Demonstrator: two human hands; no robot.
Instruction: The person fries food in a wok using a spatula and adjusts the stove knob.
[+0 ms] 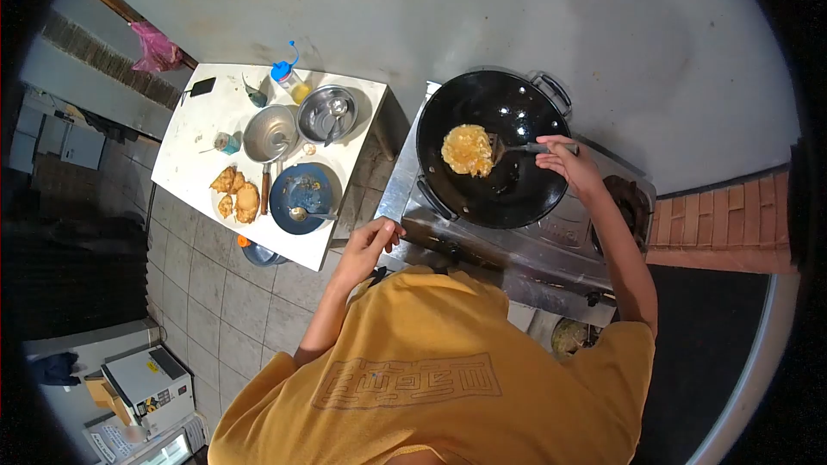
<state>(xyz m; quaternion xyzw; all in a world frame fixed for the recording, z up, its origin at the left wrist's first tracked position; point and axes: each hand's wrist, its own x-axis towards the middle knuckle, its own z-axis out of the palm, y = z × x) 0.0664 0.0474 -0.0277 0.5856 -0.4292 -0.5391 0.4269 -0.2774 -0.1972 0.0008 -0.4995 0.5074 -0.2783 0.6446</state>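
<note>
R hand (566, 165) wrapped round the handle of a metal spatula (514, 148), fingers partly extended; blade touches the edge of a golden omelette (466, 150) in the black wok (525, 103). L hand (369, 246) loosely curled near the front edge of the stove (556, 237); can't tell if it holds anything. Wok's on the stove. Nearby white counter (191, 138) has a blue dish (289, 189) w/ spoon (299, 213), fried pieces (247, 202), wood-handled saucepan (266, 126), steel bowl (312, 117) & blue-capped bottle (297, 89).
</note>
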